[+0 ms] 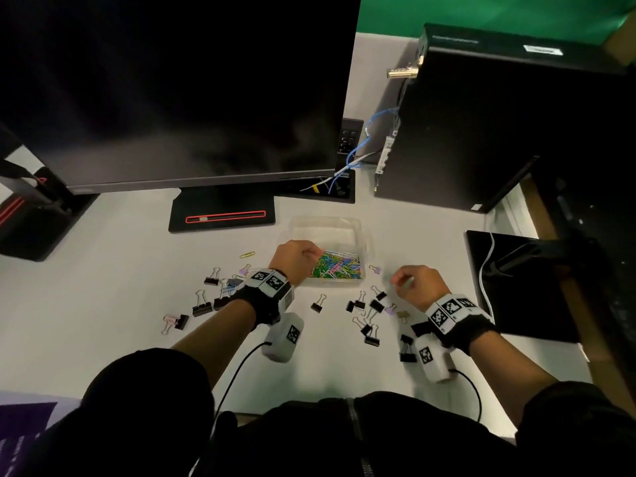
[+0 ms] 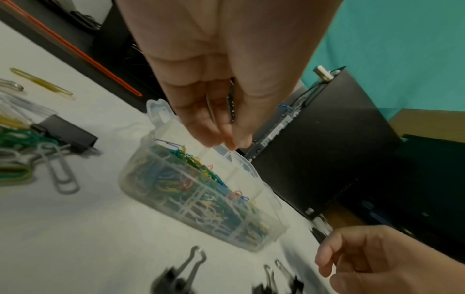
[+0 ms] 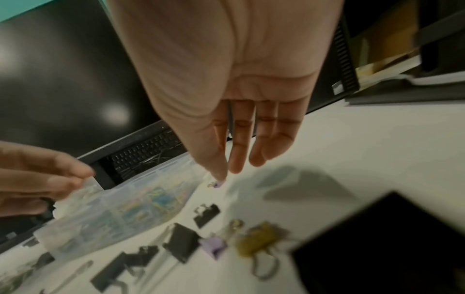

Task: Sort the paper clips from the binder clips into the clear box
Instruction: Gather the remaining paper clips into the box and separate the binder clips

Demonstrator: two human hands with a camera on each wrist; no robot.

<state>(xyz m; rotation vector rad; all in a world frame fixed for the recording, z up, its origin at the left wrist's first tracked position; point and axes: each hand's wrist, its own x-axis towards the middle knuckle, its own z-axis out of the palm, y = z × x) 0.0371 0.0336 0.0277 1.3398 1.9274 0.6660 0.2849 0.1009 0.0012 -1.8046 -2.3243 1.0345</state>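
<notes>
The clear box [image 1: 361, 232] stands mid-table, its near half filled with coloured paper clips [image 1: 335, 266]. My left hand [image 1: 318, 252] hovers over the box's left side, fingers and thumb bunched, nothing visible between them [image 2: 226, 141]. My right hand [image 1: 395, 279] is right of the box, fingers hanging straight and holding nothing [image 3: 226, 173]; a small purple binder clip [image 3: 216, 184] lies just below the thumb. Black binder clips [image 1: 364, 304] lie scattered in front of the box. More binder clips [image 1: 206, 304] and loose paper clips [image 2: 62, 175] lie to the left, with a yellow paper clip [image 1: 247, 254] apart.
A large dark monitor [image 1: 172, 87] and its stand base [image 1: 222, 215] rise behind the box. A black computer tower [image 1: 481, 132] with cables [image 1: 358, 156] stands at the back right. A black pad [image 1: 516, 287] lies at the right edge.
</notes>
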